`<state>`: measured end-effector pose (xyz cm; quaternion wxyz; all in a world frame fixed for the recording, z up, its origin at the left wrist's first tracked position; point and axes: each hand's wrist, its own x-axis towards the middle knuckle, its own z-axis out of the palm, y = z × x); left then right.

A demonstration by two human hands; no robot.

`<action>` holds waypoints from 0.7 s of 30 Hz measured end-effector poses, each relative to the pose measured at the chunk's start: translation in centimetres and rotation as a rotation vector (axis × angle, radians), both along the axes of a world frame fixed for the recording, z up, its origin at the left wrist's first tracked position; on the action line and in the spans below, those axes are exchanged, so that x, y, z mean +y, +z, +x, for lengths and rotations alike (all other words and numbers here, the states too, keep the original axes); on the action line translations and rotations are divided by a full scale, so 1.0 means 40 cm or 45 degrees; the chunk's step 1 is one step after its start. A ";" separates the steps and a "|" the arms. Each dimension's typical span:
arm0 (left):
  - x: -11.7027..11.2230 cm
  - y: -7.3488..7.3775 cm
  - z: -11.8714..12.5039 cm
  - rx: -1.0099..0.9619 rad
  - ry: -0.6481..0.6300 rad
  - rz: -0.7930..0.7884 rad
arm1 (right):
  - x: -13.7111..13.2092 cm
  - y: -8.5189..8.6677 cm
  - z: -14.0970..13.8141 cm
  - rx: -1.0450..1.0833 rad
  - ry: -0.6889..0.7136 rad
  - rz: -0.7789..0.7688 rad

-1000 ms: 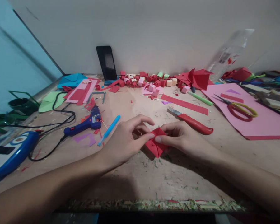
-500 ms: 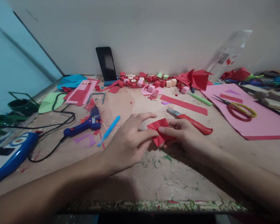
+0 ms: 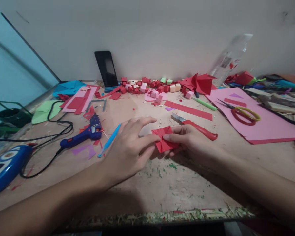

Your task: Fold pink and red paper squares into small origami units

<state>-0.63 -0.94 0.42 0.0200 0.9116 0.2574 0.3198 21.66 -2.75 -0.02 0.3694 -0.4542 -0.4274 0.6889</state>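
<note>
A small square of folded red paper [image 3: 168, 147], with creases meeting at its middle, is held just above the table. My right hand [image 3: 186, 139] pinches its right side, the thumb lying on top over the centre and the other fingers underneath. At the left corner, the fingers of my left hand [image 3: 132, 144] close on the paper's edge while the index finger stretches out above it. My left thumb is partly hidden. Just behind my right hand lies a red-handled knife [image 3: 200, 128]. A blue stick [image 3: 110, 140] rests beside my left hand.
A blue glue gun [image 3: 85, 132] with a black cord lies left. Scissors [image 3: 244, 115] rest on pink paper [image 3: 267, 126] at right. Along the wall are small paper cubes [image 3: 159, 88], a leaning phone [image 3: 107, 68] and a plastic bottle [image 3: 232, 59]. A red strip [image 3: 189, 110] lies ahead.
The camera view has shifted slightly, so the table's things appear further left. The red paper now lies flatter and more squared between my fingers; both hands keep their hold.
</note>
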 end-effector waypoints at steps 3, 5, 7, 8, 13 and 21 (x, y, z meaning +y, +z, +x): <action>-0.002 0.001 0.000 0.001 -0.050 0.077 | 0.001 -0.002 -0.004 0.020 -0.026 -0.023; -0.003 0.002 0.000 0.001 -0.097 0.114 | -0.001 0.002 -0.008 0.039 -0.030 -0.030; -0.002 0.002 -0.001 -0.007 -0.122 0.125 | -0.004 0.006 -0.012 0.063 -0.037 -0.019; -0.002 0.002 -0.001 -0.016 -0.122 0.117 | -0.006 0.007 -0.013 0.073 -0.039 -0.010; 0.001 -0.001 0.002 -0.144 -0.052 -0.101 | -0.010 0.001 -0.016 0.052 -0.061 0.043; -0.001 -0.013 0.015 -0.418 0.184 -0.803 | -0.014 0.003 -0.031 -0.026 -0.045 0.117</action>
